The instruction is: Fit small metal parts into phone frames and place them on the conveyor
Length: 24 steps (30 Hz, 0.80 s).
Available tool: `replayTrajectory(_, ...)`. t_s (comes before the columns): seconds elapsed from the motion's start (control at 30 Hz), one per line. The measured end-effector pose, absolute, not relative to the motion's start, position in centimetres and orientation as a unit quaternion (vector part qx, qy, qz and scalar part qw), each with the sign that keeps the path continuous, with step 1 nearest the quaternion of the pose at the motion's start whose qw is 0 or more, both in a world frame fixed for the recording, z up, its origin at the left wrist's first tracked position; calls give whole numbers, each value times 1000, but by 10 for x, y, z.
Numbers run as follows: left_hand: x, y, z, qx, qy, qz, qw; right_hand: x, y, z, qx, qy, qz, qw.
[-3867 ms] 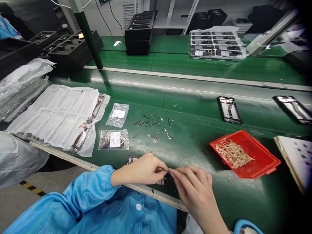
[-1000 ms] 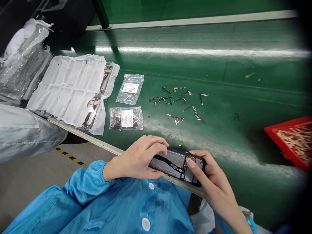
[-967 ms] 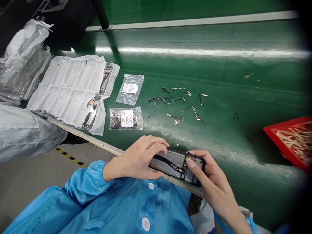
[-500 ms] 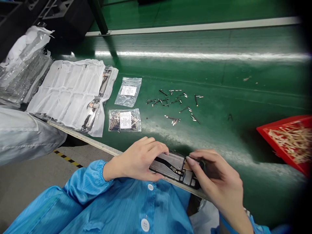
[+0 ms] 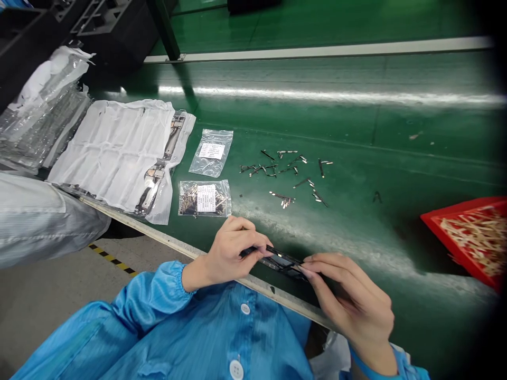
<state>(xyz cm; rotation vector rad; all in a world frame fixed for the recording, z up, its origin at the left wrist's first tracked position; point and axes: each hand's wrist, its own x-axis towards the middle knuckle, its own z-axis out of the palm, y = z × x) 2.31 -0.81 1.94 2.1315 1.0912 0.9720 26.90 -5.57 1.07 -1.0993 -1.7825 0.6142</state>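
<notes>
A black phone frame (image 5: 282, 259) lies nearly flat and edge-on just above the green table's near edge. My left hand (image 5: 229, 249) is closed on its left end, thumb below and fingers on top. My right hand (image 5: 350, 298) grips its right end with fingertips pressed on the top edge. Both arms wear blue sleeves. Several small metal parts (image 5: 285, 174) lie scattered on the green mat beyond the hands.
Two clear labelled bags (image 5: 205, 198) lie left of the loose parts. A white sheet (image 5: 113, 148) covers parts at the left, with clear plastic trays (image 5: 37, 119) beyond. A red tray (image 5: 471, 237) of thin pale strips sits at the right. A person's grey sleeve (image 5: 35, 216) is at far left.
The phone frame has tipped from face-up to nearly edge-on. My right hand's fingers moved from its inner face onto the top edge. The view shifted slightly down.
</notes>
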Motion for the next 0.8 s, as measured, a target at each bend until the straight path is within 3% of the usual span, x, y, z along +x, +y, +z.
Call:
replayTrajectory(0.3, 8, -23, -25, 833, 407, 306, 215, 255, -64, 21, -504, -648, 330, 467)
replayTrajectory(0.43, 7, -27, -25, 828, 388, 358, 190, 255, -66, 10, -495, -618, 378, 480)
replayTrajectory(0.53, 11, -27, -16, 807, 371, 425, 176, 254, -66, 7, -464, -669, 342, 468)
replayTrajectory(0.67, 14, -22, -8, 789, 347, 475, 177, 253, -65, 13, -431, -747, 283, 420)
replayTrajectory(0.8, 9, -14, 3, 786, 320, 483, 217, 264, -51, 21, -422, -775, 324, 340)
